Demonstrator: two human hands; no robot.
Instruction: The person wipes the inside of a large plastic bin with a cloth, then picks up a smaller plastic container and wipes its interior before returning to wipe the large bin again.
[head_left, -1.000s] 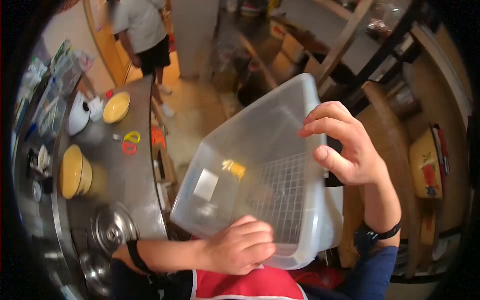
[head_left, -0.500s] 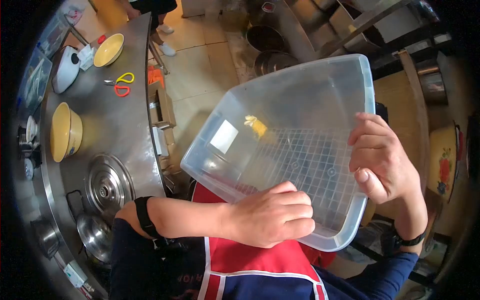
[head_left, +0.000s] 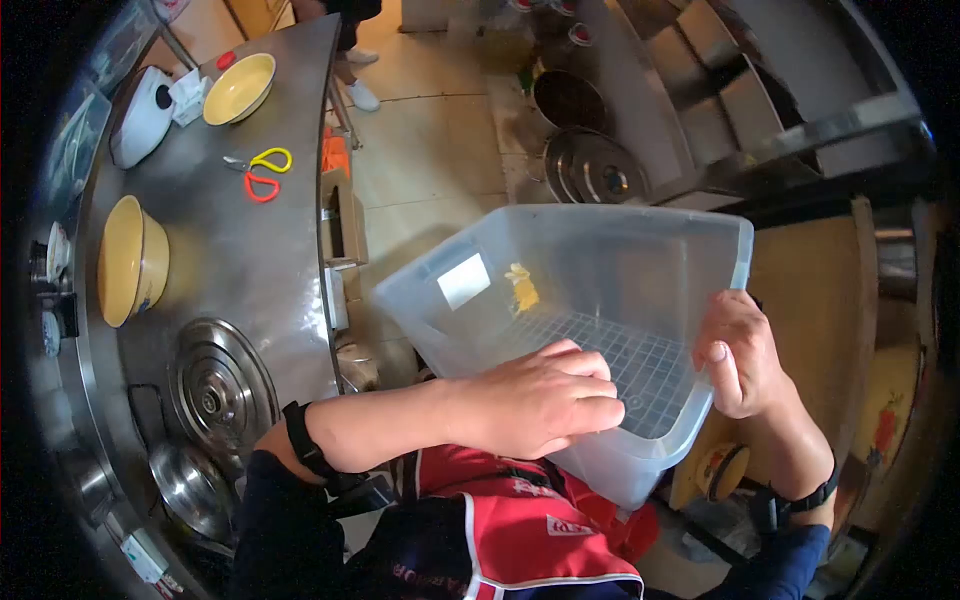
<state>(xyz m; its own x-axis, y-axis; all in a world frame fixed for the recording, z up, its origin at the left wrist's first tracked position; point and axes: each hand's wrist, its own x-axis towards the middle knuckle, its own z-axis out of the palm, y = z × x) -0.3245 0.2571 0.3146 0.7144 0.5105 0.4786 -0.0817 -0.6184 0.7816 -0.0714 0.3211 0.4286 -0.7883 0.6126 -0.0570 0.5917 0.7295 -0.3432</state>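
A large clear plastic tub [head_left: 590, 245] is held in front of my red and navy apron [head_left: 540, 540], its open top facing me. My left hand [head_left: 550, 400] is curled over its near rim, fingertips hidden. At the right rim, my right hand [head_left: 738, 355] wraps around the edge with its thumb toward me. Inside the tub lie a yellow piece [head_left: 523, 288] that I cannot identify and a grid-patterned bottom [head_left: 630, 365]. A white label [head_left: 463, 281] shows on the left wall.
On the steel counter [head_left: 270, 240] at left are scissors [head_left: 258, 172] with red and yellow handles, yellow bowls [head_left: 240, 88], a steel lid [head_left: 222, 385] and a steel bowl [head_left: 190, 485]. A large pot [head_left: 568, 100] stands beyond the tub. Another person's legs [head_left: 350, 60] show at the top.
The tub has moved lower in view and tilted, so less of its bottom shows. My right hand has shifted down with it and closed more tightly on the rim.
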